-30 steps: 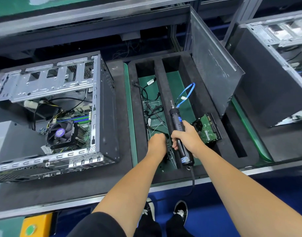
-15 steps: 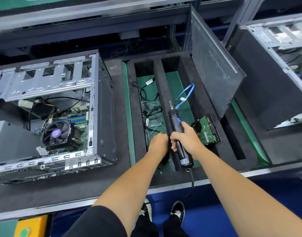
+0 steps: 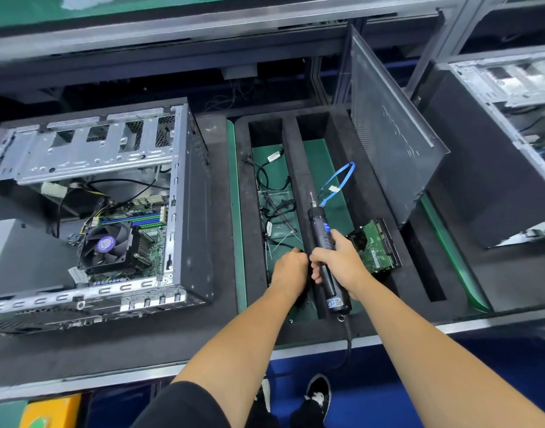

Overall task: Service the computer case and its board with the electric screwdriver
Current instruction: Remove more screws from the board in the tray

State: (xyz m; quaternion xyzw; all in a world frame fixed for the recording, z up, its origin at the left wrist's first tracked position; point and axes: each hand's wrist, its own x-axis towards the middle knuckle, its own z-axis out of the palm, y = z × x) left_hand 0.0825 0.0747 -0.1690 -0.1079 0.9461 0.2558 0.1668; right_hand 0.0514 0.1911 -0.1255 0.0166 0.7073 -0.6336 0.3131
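Hands meet over the foam tray (image 3: 243,230) in the middle of the bench. The right hand (image 3: 337,262) has its fingers curled round the black body of the electric screwdriver (image 3: 322,242), thumb lying along the side, and the tool points away from the person with its bit (image 3: 311,196) over the dark foam rib between two slots; its cord (image 3: 346,341) hangs from the near end over the bench edge. The left hand (image 3: 288,268) sits just beside it, knuckles up over the near end of the left slot, fingers bent downward; whether they pinch anything I cannot tell, since the back of the hand hides the tips. That slot holds loose black cables (image 3: 272,193) on its green floor. A blue cable (image 3: 339,183) loops up from the next slot, just past the bit. A hard drive (image 3: 377,247) with its green circuit side up leans on the foam right of the right hand. The computer case (image 3: 110,211) lies open on its side at the left of the bench, well apart from both hands, its board (image 3: 147,239) and a black fan (image 3: 106,247) showing inside. A dark side panel (image 3: 391,140) stands tilted at the tray's right edge, and another case (image 3: 496,143) lies beyond it.
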